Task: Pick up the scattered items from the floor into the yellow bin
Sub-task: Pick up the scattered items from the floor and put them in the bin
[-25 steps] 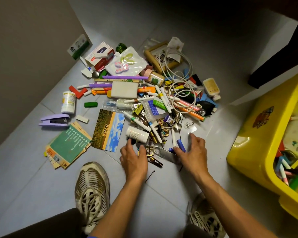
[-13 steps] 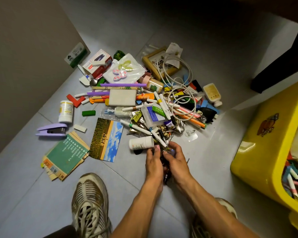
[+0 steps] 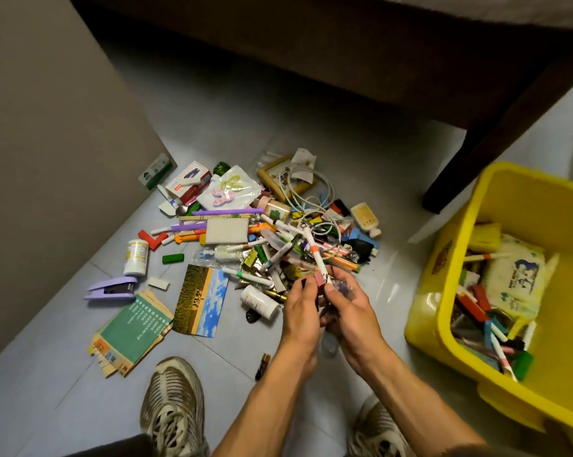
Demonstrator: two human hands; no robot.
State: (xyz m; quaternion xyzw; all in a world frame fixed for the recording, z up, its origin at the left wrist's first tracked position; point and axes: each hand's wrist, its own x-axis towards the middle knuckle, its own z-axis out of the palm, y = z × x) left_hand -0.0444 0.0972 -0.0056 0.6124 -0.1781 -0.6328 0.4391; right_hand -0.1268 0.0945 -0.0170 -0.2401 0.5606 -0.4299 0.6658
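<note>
Hands together, clutching a bundle of pens.
Left hand (image 3: 301, 308) and right hand (image 3: 351, 305) pinch pens (image 3: 316, 255); light, stiff, slippery; bin (image 3: 443, 291) right.

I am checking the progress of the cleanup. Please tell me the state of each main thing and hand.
left hand: raised, gripping a bundle of small items
right hand: raised, gripping the same bundle
white marker: held, sticking up
yellow bin: open, partly filled
purple stapler: lying on the floor
white pill bottle: upright

The pile (image 3: 272, 232) lies on the floor (image 3: 64, 407), the bin (image 3: 443, 308) to its right.
</note>
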